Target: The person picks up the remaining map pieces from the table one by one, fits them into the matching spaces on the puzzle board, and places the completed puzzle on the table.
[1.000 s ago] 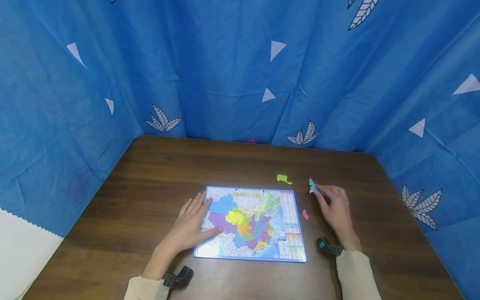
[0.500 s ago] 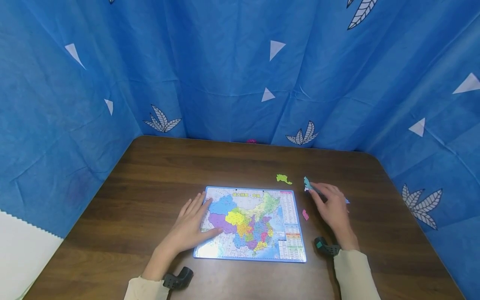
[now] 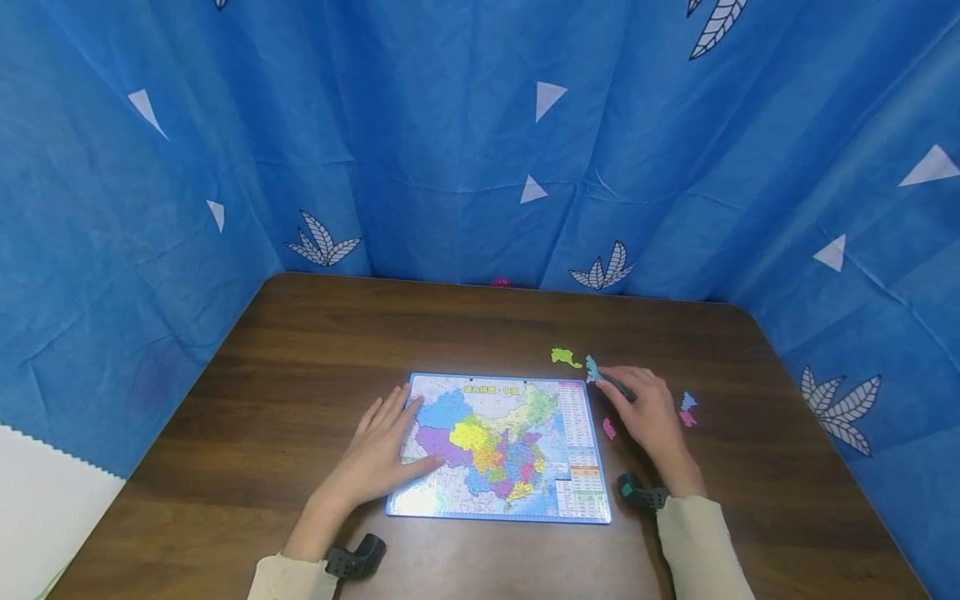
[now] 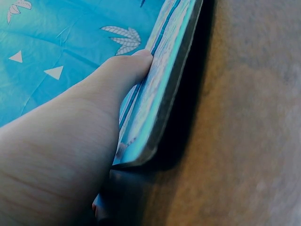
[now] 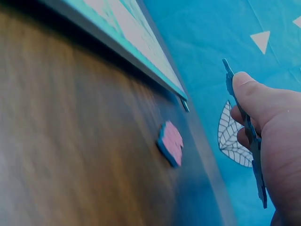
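Right hand, the nearer one: you're pinching the light-blue piece [image 3: 592, 367] just beside the map board's [image 3: 573, 417] far right corner; your left hand [image 3: 392, 457] lies spread over its left edge, your right hand [image 3: 643, 407] raised.

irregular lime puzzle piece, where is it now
Head view: the irregular lime puzzle piece lies right of centre, beyond the glossy map board, just left of the jagged turquoise piece in the right hand.
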A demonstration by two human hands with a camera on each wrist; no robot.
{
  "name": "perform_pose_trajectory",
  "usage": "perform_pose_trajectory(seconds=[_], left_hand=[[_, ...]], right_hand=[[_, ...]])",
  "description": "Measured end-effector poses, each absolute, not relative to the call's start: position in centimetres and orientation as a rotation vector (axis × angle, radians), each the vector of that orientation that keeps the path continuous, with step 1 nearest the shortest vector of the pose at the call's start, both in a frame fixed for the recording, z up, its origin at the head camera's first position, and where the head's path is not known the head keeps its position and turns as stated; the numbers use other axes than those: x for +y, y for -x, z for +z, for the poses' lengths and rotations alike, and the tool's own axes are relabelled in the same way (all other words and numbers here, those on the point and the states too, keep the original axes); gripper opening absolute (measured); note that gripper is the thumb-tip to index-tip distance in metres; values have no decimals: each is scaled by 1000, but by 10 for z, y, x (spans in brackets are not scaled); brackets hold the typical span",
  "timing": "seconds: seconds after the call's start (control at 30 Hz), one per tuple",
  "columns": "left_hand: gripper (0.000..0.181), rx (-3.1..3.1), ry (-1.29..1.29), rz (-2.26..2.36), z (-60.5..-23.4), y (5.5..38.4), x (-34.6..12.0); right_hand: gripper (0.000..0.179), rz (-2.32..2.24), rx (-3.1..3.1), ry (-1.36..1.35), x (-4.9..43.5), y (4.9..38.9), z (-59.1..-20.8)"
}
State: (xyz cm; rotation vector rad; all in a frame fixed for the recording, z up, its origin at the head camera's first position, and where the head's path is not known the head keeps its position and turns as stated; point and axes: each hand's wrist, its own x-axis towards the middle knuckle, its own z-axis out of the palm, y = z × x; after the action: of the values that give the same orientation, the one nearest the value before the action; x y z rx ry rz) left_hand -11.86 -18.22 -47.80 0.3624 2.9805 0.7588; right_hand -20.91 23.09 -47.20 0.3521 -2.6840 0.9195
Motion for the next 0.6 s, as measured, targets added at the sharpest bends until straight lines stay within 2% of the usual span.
perform_pose_trajectory(seconds=[0.6], left_hand=[[101,2980,-399,765,-479,120,-184]], right_hand=[[31,924,-2655,-485,211,207,-471]])
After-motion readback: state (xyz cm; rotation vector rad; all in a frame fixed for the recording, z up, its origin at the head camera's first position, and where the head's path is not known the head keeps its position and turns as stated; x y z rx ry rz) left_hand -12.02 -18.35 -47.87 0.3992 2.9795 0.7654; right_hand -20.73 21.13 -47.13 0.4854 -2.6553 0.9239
